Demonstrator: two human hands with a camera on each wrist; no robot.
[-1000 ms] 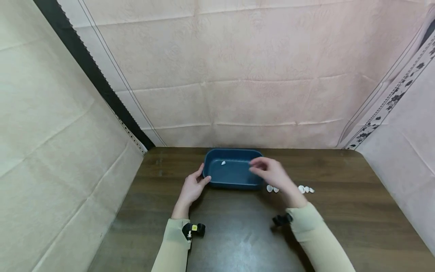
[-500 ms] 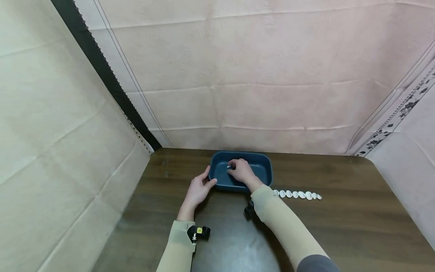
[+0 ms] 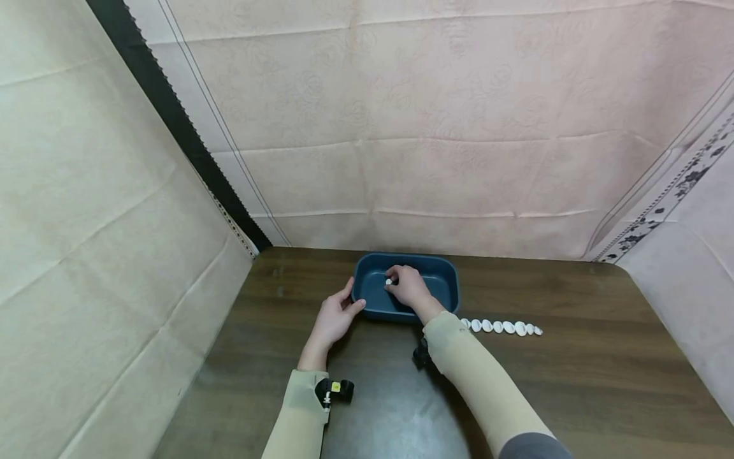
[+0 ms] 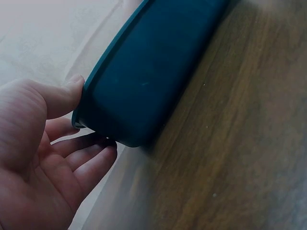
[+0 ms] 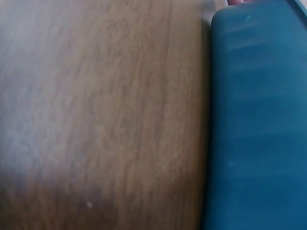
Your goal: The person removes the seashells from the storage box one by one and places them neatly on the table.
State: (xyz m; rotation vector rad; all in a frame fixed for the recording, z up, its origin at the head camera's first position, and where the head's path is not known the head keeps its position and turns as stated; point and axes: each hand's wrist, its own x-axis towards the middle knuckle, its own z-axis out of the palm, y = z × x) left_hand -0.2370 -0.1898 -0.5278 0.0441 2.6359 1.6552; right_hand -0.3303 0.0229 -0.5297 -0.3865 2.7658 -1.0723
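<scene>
A dark blue rectangular plastic tray sits near the back of the table. My left hand holds its left end; in the left wrist view the thumb lies on the rim and the other fingers curl about the corner. Over the inside of the tray, my right hand pinches a small white shell-like piece between thumb and fingertips. To the tray's right runs a row of several similar white pieces, partly covered at its left end by the right forearm. The right wrist view shows only the tray's side, not the hand's grip.
The brown wood-grain table reaches back to a pale cloth wall. Another cloth wall closes the left side, and one with a flower border stands at the right.
My right hand has moved left from the tray's right side to the white piece inside, and now pinches it. More of the row shows. My left hand keeps hold of the tray.
</scene>
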